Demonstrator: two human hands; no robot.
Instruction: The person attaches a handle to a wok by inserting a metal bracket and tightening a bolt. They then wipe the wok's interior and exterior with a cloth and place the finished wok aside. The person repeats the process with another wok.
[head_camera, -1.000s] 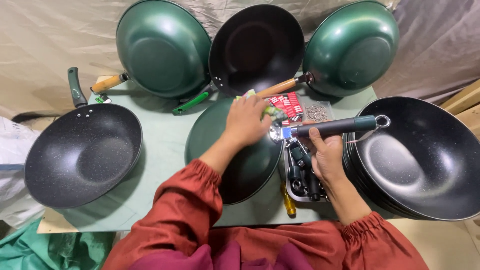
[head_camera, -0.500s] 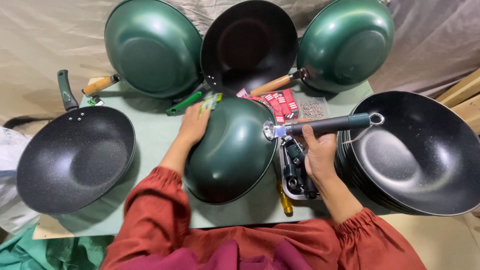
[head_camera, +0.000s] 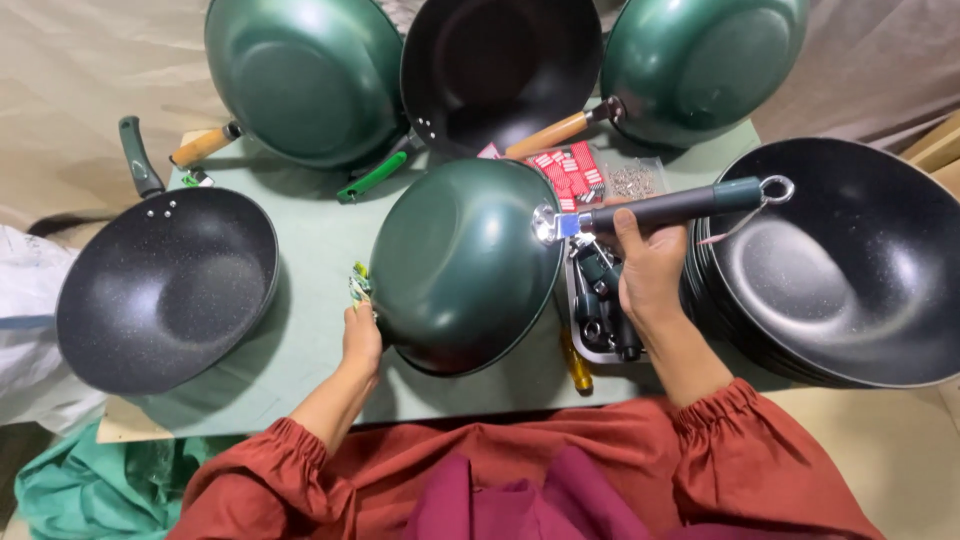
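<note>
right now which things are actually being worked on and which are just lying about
In hand:
- green wok, tilted, underside up
- its dark handle, gripped by right hand
- left hand at the wok's rim, with a small green item

Lying about:
- black wok
- stacked black woks
- three propped woks
- parts tray

The green wok (head_camera: 462, 265) held on edge hides its own inside, much of the tray of handles (head_camera: 600, 310) and the left hand's (head_camera: 360, 338) fingertips. The three woks at the back run off the top edge, the stack of black woks (head_camera: 850, 270) off the right. The small metal bits in the clear bag (head_camera: 632, 180) are too tiny to tell.
</note>
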